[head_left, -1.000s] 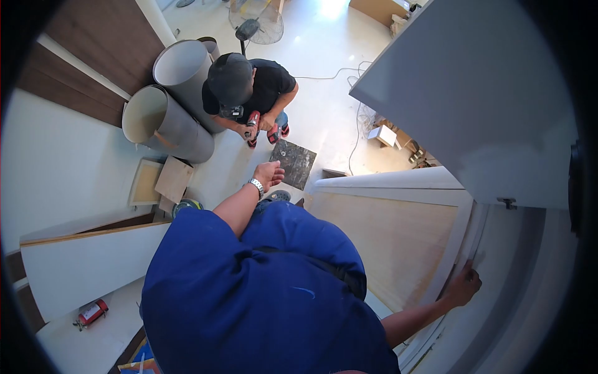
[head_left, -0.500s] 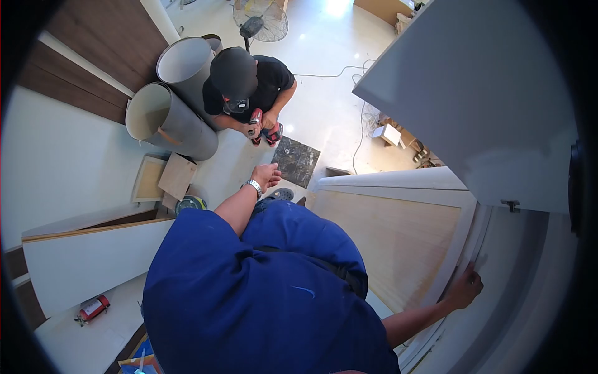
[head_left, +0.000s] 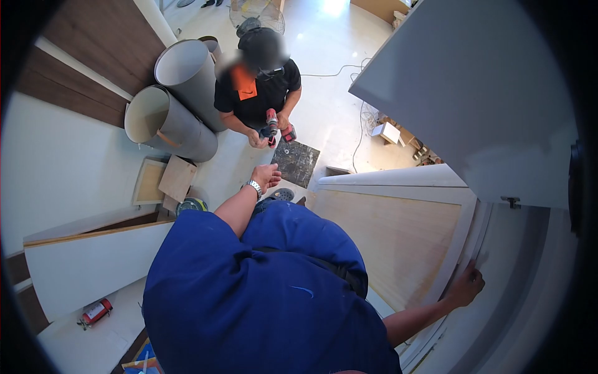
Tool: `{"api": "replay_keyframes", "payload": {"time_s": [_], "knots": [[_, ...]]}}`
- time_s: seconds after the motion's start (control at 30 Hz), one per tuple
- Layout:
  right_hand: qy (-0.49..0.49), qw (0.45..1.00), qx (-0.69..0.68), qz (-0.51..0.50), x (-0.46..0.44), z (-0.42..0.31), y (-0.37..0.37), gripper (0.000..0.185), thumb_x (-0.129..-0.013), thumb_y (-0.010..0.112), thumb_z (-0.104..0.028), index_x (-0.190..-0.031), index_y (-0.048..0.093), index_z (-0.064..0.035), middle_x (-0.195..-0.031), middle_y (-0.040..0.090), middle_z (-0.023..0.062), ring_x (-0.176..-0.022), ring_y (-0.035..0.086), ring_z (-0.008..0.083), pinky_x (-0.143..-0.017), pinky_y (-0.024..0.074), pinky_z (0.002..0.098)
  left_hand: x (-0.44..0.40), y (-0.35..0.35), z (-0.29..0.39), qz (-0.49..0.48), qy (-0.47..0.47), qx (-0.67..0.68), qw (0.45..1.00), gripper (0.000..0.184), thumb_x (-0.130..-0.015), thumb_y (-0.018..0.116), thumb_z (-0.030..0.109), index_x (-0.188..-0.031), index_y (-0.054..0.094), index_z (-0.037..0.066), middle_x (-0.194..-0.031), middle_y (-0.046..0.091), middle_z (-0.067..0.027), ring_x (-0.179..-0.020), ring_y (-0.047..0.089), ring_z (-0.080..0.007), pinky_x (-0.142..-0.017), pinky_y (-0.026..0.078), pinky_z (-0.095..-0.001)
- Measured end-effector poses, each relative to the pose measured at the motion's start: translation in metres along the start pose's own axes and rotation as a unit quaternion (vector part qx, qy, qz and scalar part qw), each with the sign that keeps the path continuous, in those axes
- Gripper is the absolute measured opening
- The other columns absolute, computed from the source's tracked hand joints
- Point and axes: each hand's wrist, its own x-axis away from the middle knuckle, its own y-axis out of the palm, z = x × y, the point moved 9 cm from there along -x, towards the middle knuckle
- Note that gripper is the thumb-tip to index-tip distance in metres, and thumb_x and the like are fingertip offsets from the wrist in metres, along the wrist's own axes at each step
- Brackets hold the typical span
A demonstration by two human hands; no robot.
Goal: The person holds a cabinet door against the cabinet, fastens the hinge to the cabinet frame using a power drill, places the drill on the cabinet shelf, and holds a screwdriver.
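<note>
My left hand [head_left: 266, 177], with a metal watch at the wrist, is held out in front of my blue clothing. Its fingers are loosely curled together and no object shows in them. Beyond it is a dark square board [head_left: 296, 163] on the floor. Out to the right, my right hand [head_left: 466, 288] is against the pale cabinet frame [head_left: 453, 265], its fingers bent; whatever they may hold is hidden. Facing me, a person in a black and orange shirt has a red cordless drill [head_left: 272, 120] in their hands.
Large grey rolled sheets [head_left: 177, 134] stand at the left. A white panel [head_left: 93, 265] and a fire extinguisher [head_left: 95, 313] lie nearer. A grey cabinet door [head_left: 473, 93] juts out at the upper right. Cables [head_left: 359, 140] trail over the floor, with a fan [head_left: 265, 15] behind the person.
The person opposite has straightened up and shifted right, and the drill in their hands has moved right with them. My own hands are almost where they were.
</note>
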Motion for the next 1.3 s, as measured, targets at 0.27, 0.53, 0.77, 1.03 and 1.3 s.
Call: {"api": "replay_keyframes", "payload": {"time_s": [0.27,0.53,0.77,1.03,1.3], "knots": [[-0.024,0.999,-0.021,0.027,0.001,0.001,-0.001,0.054,-0.087,0.052,-0.060,-0.098,0.066,-0.0093,-0.106,0.059,0.0068,-0.100,0.058,0.0273,-0.082,0.0470,0.0409,-0.014,0.015,0.010,-0.008,0.034,-0.079,0.996,0.023,-0.090,0.058,0.027,-0.103,0.057,0.007,-0.084,0.063,-0.0060,-0.069,0.062,-0.0197,-0.063,0.051,-0.0346],[-0.013,0.999,-0.033,0.031,0.002,-0.004,-0.003,0.050,-0.087,0.055,-0.056,-0.096,0.066,-0.0077,-0.104,0.060,0.0066,-0.098,0.058,0.0271,-0.082,0.0471,0.0399,0.013,0.070,0.128,0.162,0.457,-0.581,0.653,0.051,-0.073,0.074,0.022,-0.116,0.053,0.006,-0.118,0.057,-0.0124,-0.117,0.050,-0.0335,-0.097,0.042,-0.0468],[-0.005,0.967,-0.217,0.135,0.005,0.014,-0.028,0.038,-0.089,0.064,-0.036,-0.093,0.064,0.0020,-0.087,0.060,0.0079,-0.083,0.057,0.0216,-0.071,0.0455,0.0345,0.010,0.124,0.145,-0.035,0.438,-0.688,0.578,0.053,-0.066,0.081,0.025,-0.112,0.056,0.016,-0.118,0.057,-0.0053,-0.116,0.050,-0.0277,-0.096,0.043,-0.0425],[-0.020,0.806,-0.557,-0.200,0.084,-0.077,0.033,0.007,-0.089,0.063,-0.013,-0.089,0.064,-0.0063,-0.077,0.056,-0.0021,-0.068,0.047,0.0063,-0.059,0.0396,0.0224,0.044,0.144,0.118,-0.108,0.510,-0.602,0.605,0.027,-0.063,0.078,0.016,-0.084,0.062,0.011,-0.084,0.067,-0.0118,-0.085,0.064,-0.0334,-0.078,0.051,-0.0419],[-0.177,0.702,-0.474,-0.501,0.209,-0.268,0.129,0.042,-0.083,0.074,-0.032,-0.109,0.062,-0.0015,-0.082,0.061,0.0013,-0.065,0.049,0.0066,-0.060,0.0443,0.0243,0.160,0.227,0.124,-0.145,0.396,-0.626,0.656,0.033,-0.070,0.076,0.028,-0.089,0.062,0.004,-0.081,0.065,-0.0176,-0.082,0.065,-0.0318,-0.073,0.050,-0.0400]]}}
